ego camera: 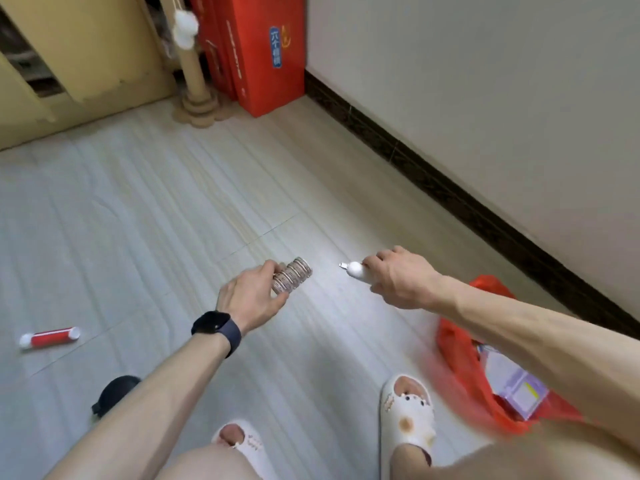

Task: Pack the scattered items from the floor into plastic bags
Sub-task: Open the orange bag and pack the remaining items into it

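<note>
My left hand (247,296) grips a ribbed silver-brown cylinder (291,279) above the middle of the floor. A dark watch sits on that wrist. My right hand (398,277) holds a small white bottle-shaped item (356,270) with a thin metal tip pointing left. A red plastic bag (460,355) lies open on the floor at the right, partly behind my right forearm, with a purple and white box (512,386) inside. A red tube with white ends (49,337) lies on the floor at the far left. A black object (116,393) lies near my left forearm, partly hidden.
Red cartons (266,53) lean in the far corner beside a cardboard post (194,81) with white pompoms. A yellow cabinet (83,46) fills the back left. A wall with a dark skirting (450,188) runs along the right. My feet in white slippers (408,410) stand at the bottom.
</note>
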The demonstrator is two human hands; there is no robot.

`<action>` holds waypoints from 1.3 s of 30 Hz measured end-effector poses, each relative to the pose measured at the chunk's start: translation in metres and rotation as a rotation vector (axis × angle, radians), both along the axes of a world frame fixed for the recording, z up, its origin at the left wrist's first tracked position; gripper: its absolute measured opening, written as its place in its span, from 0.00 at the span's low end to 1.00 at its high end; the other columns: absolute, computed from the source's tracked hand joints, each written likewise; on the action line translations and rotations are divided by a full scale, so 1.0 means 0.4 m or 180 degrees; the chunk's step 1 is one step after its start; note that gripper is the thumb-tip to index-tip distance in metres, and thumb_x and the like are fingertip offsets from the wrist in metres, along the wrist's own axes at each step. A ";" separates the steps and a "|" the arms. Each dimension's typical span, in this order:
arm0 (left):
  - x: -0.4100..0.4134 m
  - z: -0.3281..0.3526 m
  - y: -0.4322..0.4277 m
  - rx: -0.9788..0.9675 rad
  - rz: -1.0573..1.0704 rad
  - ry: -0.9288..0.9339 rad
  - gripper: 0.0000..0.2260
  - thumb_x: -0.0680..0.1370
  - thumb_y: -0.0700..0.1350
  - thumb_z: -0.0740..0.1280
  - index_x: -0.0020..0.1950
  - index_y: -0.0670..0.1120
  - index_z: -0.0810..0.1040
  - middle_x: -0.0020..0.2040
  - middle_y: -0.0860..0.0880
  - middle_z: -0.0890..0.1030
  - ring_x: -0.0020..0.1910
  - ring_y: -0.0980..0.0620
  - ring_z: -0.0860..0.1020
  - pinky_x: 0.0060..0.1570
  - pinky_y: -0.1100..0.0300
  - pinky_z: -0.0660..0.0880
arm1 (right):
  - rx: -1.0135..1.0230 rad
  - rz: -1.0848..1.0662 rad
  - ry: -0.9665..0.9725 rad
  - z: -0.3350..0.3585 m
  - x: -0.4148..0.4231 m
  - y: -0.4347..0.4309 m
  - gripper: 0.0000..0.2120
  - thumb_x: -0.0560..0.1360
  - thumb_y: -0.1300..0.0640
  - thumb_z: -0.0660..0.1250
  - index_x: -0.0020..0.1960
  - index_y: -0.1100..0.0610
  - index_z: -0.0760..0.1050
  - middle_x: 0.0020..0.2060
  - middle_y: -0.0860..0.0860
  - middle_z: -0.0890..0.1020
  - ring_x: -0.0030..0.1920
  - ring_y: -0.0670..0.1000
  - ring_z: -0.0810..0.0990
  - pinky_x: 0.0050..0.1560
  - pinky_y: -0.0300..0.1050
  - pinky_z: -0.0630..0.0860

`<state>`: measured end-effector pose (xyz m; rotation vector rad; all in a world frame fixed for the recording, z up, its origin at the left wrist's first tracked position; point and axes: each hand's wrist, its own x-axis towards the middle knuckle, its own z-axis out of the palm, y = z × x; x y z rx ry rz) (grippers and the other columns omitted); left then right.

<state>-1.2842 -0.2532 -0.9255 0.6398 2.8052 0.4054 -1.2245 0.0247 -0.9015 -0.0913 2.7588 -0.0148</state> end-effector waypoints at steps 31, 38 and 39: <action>0.318 -0.035 0.580 0.0197 -0.1548 -0.0618 0.17 0.76 0.61 0.63 0.62 0.58 0.69 0.54 0.57 0.79 0.51 0.53 0.77 0.47 0.56 0.74 | -0.2983 -0.4334 0.0957 -0.195 0.589 0.295 0.13 0.78 0.41 0.66 0.56 0.46 0.81 0.56 0.48 0.85 0.58 0.49 0.81 0.57 0.43 0.74; 0.386 -0.057 0.651 0.0188 -0.2013 -0.0940 0.21 0.75 0.62 0.64 0.65 0.58 0.68 0.56 0.54 0.81 0.55 0.51 0.78 0.50 0.56 0.74 | -0.5030 -0.4780 0.0993 -0.117 0.623 0.219 0.17 0.79 0.56 0.68 0.65 0.53 0.70 0.47 0.61 0.86 0.44 0.57 0.86 0.40 0.43 0.81; 0.395 -0.059 0.665 0.0195 -0.2089 -0.0898 0.21 0.75 0.63 0.64 0.66 0.58 0.68 0.54 0.54 0.81 0.54 0.51 0.78 0.49 0.56 0.74 | -0.4976 -0.4832 0.1048 -0.117 0.633 0.226 0.16 0.79 0.57 0.68 0.65 0.55 0.70 0.48 0.60 0.86 0.45 0.56 0.86 0.39 0.42 0.81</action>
